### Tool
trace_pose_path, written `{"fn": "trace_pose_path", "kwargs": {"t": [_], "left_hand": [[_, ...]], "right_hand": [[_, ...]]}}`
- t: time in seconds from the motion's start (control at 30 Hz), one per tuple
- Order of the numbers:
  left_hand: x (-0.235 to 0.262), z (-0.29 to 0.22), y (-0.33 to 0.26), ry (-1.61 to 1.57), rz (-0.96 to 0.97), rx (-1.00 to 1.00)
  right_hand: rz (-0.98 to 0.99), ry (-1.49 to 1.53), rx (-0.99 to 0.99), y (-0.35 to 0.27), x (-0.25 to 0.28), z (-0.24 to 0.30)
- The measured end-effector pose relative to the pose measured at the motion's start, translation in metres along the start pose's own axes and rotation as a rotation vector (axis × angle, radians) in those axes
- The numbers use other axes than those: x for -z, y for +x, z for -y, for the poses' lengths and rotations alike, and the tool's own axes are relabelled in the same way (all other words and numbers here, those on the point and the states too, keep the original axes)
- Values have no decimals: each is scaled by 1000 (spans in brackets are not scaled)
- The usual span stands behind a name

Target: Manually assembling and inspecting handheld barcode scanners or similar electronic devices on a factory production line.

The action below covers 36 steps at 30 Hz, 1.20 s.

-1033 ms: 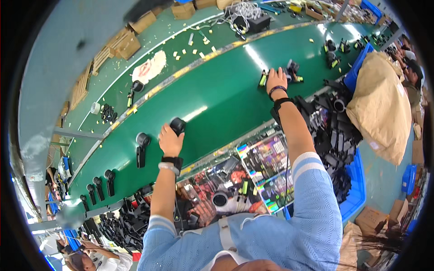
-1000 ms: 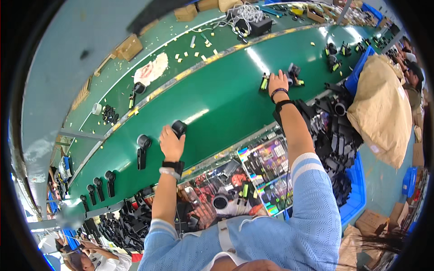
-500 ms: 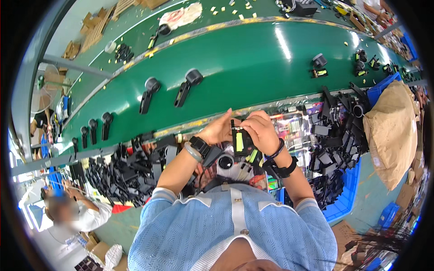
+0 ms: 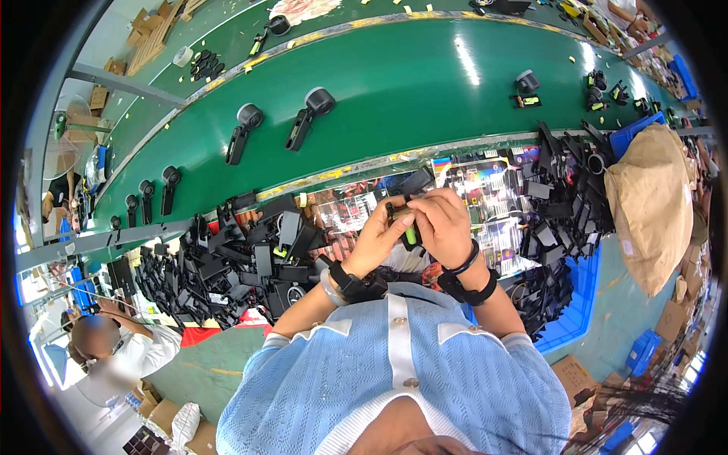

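In front of my chest, both hands are closed on a small black housing with a yellow-green block in it (image 4: 410, 233). My left hand (image 4: 374, 241) grips its left side, the thumb lying across it. From the right, my right hand (image 4: 446, 230) has its fingertips pinched at the top end. Much of the piece is hidden behind the fingers. Beyond them lies a green conveyor belt (image 4: 379, 91), where black devices with round grey-rimmed heads rest, among them a nearer one (image 4: 309, 119) and another to its left (image 4: 240, 134).
Black plastic parts are heaped at left (image 4: 205, 273) and right (image 4: 561, 205). Glossy printed sheets (image 4: 485, 197) cover the worktop between. A blue bin (image 4: 580, 303) and a brown paper sack (image 4: 651, 208) stand at right. A metal post (image 4: 129, 89) crosses at left, near a seated person (image 4: 152, 350).
The left hand's outstretched fingers have closed around the black housing, and its yellow-green block is now partly covered. The round-headed part below the hands is out of sight. The view has shifted slightly.
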<state>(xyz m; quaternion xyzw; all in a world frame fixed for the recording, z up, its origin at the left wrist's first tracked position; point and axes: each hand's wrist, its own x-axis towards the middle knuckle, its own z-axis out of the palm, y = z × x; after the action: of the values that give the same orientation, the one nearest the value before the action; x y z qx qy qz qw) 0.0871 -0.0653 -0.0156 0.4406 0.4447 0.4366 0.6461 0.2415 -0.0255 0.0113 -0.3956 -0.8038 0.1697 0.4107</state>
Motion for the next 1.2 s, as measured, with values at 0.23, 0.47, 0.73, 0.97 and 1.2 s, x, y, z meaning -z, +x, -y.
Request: {"fn": "trace_pose_path", "kwargs": {"t": [0.23, 0.47, 0.73, 0.97, 1.2], "left_hand": [[0, -27, -9, -126, 71, 117], [0, -46, -1, -461, 19, 224], [-1, -12, 3, -37, -13, 158], [-8, -16, 5, 53, -95, 156], [-8, -10, 11, 230, -123, 196]], "right_hand": [[195, 1177, -657, -32, 4, -28], [242, 1430, -914, -75, -13, -43], [81, 893, -625, -4, 31, -37], [94, 824, -663, -5, 26, -37], [158, 836, -494, 2, 33, -41]]}}
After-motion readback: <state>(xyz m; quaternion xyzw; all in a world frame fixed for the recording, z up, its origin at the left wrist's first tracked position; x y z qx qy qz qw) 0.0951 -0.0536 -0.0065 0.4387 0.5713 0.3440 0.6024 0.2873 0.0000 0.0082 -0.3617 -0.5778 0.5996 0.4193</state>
